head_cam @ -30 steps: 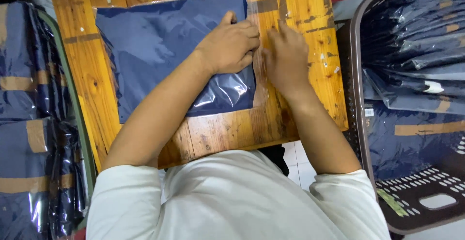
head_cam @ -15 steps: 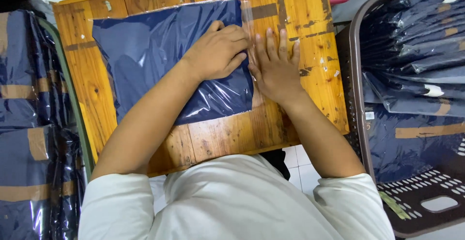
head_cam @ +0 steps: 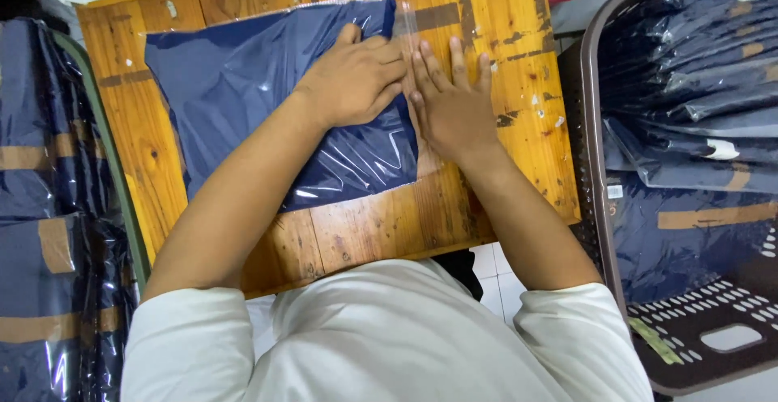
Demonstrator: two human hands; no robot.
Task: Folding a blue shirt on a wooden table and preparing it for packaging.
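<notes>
Bagged navy garment point(head_cam: 243, 86) on wooden table point(head_cam: 519, 86); L hand point(head_cam: 356, 78) flat on it, R hand point(head_cam: 454, 106) flat beside, neither grasping

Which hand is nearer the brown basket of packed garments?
Right. The right hand lies flat on the wooden table, on the side toward the brown basket. The left hand rests on the bagged navy garment, farther from it.

Both hands point(head_cam: 405, 94) flat — (side by side)

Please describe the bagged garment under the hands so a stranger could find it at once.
On the wooden table lies one navy garment in a clear plastic bag. Unlike the stacked ones in the brown basket, it lies alone, pressed by both hands.
</notes>
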